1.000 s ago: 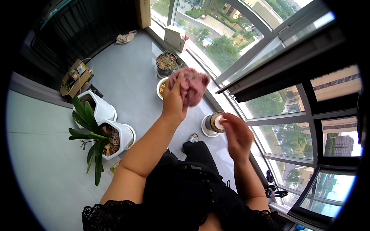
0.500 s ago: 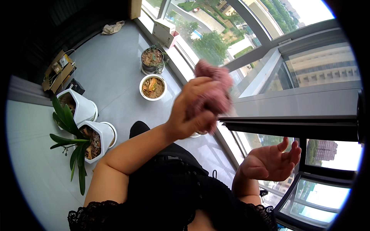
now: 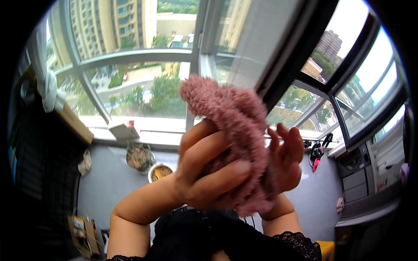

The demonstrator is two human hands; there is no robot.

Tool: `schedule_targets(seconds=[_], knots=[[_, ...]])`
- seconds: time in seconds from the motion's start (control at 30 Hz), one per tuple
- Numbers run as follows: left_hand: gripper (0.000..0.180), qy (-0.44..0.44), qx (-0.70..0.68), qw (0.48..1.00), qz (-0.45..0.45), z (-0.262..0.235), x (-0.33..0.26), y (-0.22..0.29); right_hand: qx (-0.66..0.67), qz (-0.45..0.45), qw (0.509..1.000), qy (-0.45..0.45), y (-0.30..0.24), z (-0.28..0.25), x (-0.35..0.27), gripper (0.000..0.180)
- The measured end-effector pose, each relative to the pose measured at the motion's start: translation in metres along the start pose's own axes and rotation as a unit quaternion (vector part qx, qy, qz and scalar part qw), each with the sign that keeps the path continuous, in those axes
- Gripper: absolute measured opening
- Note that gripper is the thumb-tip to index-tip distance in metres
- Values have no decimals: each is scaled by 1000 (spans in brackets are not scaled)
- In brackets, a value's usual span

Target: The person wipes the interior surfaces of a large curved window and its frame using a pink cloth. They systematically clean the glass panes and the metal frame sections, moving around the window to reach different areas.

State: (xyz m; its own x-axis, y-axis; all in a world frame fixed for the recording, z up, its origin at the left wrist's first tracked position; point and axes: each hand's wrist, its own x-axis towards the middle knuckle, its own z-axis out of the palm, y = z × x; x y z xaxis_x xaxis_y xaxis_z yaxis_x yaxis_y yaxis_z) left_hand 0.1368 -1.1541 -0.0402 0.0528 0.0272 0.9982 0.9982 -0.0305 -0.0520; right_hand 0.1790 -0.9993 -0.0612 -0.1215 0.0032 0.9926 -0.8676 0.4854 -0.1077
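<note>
A fluffy pink cloth (image 3: 246, 115) hangs bunched in front of me, raised against the windows. My left hand (image 3: 196, 167) is closed around it, with the thumb across its near side and part of the cloth sticking up above the fingers. Just to the right of the cloth is my right hand (image 3: 288, 161), its fingers raised, loosely bent and apart. The cloth covers part of that palm; whether the two touch I cannot tell.
Tall windows (image 3: 135, 55) with grey frames span the far side, and a dark-framed pane (image 3: 337, 117) stands at the right. Potted plants (image 3: 139, 156) are on the grey floor by the sill. A cardboard box (image 3: 82, 237) sits at the lower left, and a washing machine (image 3: 352, 158) at the right.
My view has swung right and up toward the windows. The pink cloth, still in my left hand, and my right hand have come close together; earlier they were well apart.
</note>
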Motion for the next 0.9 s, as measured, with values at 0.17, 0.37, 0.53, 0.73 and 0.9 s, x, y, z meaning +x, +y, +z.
schedule_targets(seconds=[0.17, 0.37, 0.53, 0.73, 0.9], knots=[[114, -191, -384, 883, -190, -19, 28, 20, -51, -22, 998, 39, -46, 28, 30, 49], [53, 41, -171, 984, 12, -24, 113, -12, -1, -65, 968, 241, -47, 2, 166, 50], [51, -3, -126, 990, -57, 25, 144, -26, -220, -111, 967, 69, -25, 6, 285, 47], [53, 57, -424, 898, -100, 29, 134, -13, -250, -94, 963, -39, -46, -7, 147, 36], [52, 86, -398, 907, -108, 30, 126, -20, -161, -129, 971, 121, -52, -31, 241, 38]])
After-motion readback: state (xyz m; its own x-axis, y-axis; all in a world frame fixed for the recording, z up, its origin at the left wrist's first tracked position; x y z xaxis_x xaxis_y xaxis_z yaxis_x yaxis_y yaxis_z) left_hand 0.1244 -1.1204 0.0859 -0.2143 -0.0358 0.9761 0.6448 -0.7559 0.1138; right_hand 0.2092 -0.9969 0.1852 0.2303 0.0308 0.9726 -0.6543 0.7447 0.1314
